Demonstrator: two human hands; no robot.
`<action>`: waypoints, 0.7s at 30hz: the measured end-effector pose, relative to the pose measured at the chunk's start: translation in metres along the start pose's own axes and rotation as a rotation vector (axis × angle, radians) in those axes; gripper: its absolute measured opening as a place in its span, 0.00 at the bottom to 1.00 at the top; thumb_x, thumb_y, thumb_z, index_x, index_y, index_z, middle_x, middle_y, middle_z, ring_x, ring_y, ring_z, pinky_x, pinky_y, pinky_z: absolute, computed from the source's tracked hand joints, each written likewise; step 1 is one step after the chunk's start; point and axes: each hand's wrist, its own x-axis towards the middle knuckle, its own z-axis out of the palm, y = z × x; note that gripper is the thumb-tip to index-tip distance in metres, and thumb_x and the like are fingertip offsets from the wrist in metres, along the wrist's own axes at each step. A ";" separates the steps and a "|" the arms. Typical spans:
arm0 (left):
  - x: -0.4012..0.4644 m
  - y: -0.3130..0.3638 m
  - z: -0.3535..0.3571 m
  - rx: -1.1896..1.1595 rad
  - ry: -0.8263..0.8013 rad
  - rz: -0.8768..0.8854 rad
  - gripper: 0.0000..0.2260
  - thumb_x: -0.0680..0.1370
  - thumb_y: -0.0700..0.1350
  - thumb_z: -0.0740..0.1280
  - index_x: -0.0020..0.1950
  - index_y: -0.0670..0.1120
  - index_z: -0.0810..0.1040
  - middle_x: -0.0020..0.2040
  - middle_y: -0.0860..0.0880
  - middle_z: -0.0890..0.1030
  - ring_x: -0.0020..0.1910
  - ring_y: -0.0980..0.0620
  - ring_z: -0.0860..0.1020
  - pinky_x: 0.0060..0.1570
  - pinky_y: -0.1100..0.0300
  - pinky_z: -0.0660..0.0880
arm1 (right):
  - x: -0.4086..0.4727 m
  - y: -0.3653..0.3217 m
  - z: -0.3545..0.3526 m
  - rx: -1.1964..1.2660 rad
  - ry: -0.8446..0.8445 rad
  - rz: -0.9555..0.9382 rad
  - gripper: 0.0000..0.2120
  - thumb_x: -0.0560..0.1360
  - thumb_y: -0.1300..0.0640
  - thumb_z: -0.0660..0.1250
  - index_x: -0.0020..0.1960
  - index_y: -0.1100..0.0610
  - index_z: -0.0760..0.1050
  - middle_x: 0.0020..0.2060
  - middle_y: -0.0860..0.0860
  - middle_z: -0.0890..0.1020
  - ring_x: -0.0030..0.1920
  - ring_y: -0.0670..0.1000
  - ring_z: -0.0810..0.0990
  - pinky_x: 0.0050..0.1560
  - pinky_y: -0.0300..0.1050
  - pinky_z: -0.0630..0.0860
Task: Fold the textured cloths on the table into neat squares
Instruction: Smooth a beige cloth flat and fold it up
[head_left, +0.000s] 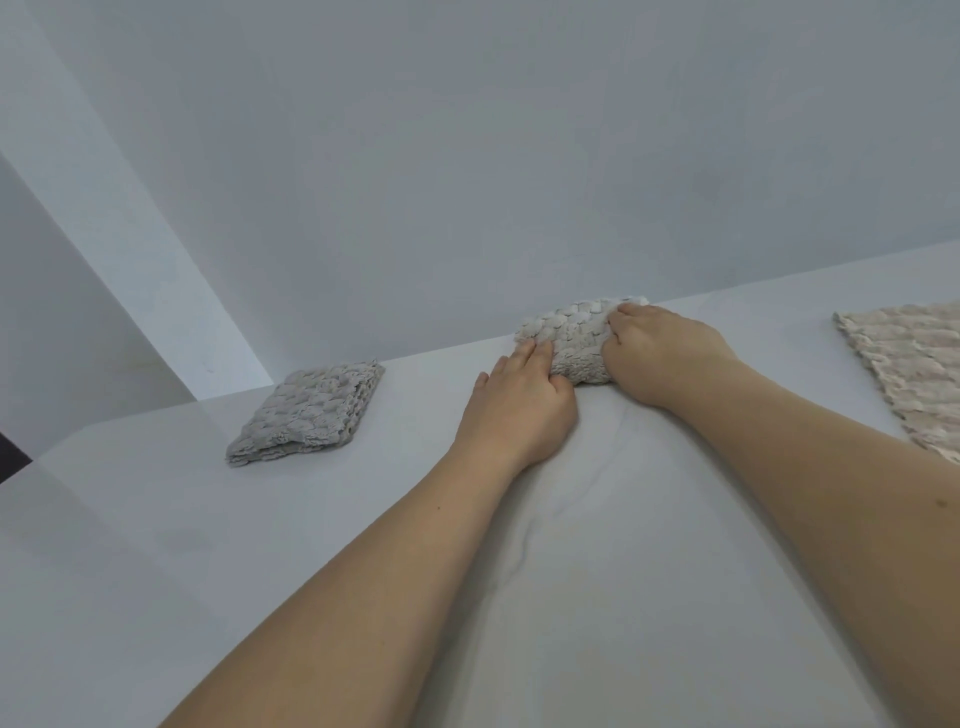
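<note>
Near the table's (156, 519) far edge, both hands apparently grip a cloth (566, 332).

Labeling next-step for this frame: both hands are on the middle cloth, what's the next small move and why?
Probably press the middle cloth flat and let go. It already looks folded into a small bundle near the table's far edge, with the left hand and right hand gripping its near side. A gray folded cloth lies to the left; the beige cloth on the right lies spread, likely next.
</note>
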 end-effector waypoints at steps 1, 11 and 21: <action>0.001 0.000 0.000 0.004 -0.001 0.000 0.26 0.82 0.48 0.48 0.81 0.49 0.53 0.81 0.51 0.52 0.79 0.51 0.51 0.77 0.48 0.48 | 0.000 0.000 0.000 -0.015 -0.003 0.003 0.20 0.80 0.54 0.49 0.68 0.57 0.69 0.70 0.53 0.69 0.71 0.53 0.65 0.69 0.53 0.64; -0.042 0.021 -0.015 0.037 0.159 0.060 0.26 0.77 0.47 0.57 0.76 0.45 0.60 0.77 0.46 0.59 0.76 0.45 0.55 0.76 0.49 0.48 | -0.061 0.021 -0.058 -0.131 -0.041 0.119 0.12 0.77 0.55 0.54 0.55 0.58 0.71 0.58 0.56 0.74 0.61 0.59 0.71 0.59 0.52 0.66; -0.152 0.104 -0.017 -0.235 -0.160 0.397 0.21 0.80 0.54 0.64 0.72 0.52 0.69 0.72 0.57 0.68 0.72 0.57 0.63 0.70 0.62 0.61 | -0.137 0.086 -0.122 -0.255 -0.155 0.302 0.15 0.77 0.55 0.53 0.61 0.57 0.69 0.63 0.57 0.71 0.66 0.60 0.67 0.64 0.55 0.63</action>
